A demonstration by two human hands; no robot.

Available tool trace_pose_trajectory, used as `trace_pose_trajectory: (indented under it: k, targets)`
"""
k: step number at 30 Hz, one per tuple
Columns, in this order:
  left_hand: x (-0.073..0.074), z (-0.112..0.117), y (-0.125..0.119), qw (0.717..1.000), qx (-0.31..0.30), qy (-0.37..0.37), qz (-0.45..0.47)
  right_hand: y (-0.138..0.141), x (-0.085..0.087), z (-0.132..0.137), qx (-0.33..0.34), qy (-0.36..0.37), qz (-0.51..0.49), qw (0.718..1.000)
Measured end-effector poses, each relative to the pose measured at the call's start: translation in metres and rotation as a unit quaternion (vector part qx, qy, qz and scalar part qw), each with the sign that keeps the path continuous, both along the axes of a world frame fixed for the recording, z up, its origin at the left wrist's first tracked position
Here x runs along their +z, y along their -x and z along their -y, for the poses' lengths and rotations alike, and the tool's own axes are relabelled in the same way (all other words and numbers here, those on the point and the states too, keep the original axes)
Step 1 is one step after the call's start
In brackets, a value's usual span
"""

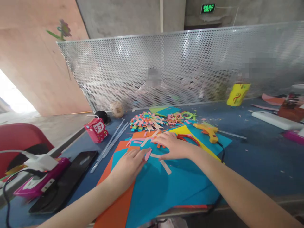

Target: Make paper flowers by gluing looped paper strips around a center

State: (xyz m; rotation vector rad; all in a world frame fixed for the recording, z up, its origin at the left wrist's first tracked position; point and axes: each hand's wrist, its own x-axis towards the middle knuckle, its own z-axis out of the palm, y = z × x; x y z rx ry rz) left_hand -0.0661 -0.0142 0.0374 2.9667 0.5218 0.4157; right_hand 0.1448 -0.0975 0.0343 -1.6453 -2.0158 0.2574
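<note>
One short, narrow pink paper strip sits at the fingertips of the left hand, whose fingers appear to pinch it just above the flat blue paper sheet. Its long axis runs away from the person, slanting slightly rightward. The right hand is farther off, fingers and thumb spread, thumb beside a pale, narrow paper strip.
</note>
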Motion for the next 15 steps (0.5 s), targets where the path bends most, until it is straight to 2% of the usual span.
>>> trace_pose_trajectory:
  k: [3, 5, 9, 12, 15]
  targets:
    - [-0.003, 0.007, -0.012, 1.0, -0.009, -0.018, 0.01, 0.0, -0.003, 0.002, -0.026, 0.005, 0.131, 0.991]
    - [-0.006, 0.007, -0.019, 0.999, -0.019, -0.029, 0.026, -0.001, -0.007, 0.002, -0.059, 0.004, 0.181, 0.982]
    - [-0.011, 0.006, -0.024, 0.996, -0.048, -0.056, 0.04, 0.001, -0.012, -0.001, -0.089, 0.013, 0.216, 0.972]
    - [-0.012, 0.008, -0.022, 0.994, -0.057, -0.091, 0.035, 0.001, -0.013, -0.004, -0.101, 0.018, 0.222, 0.97]
    - [-0.012, 0.012, -0.017, 0.993, -0.059, -0.097, 0.037, 0.0, -0.014, -0.005, -0.122, 0.016, 0.22, 0.968]
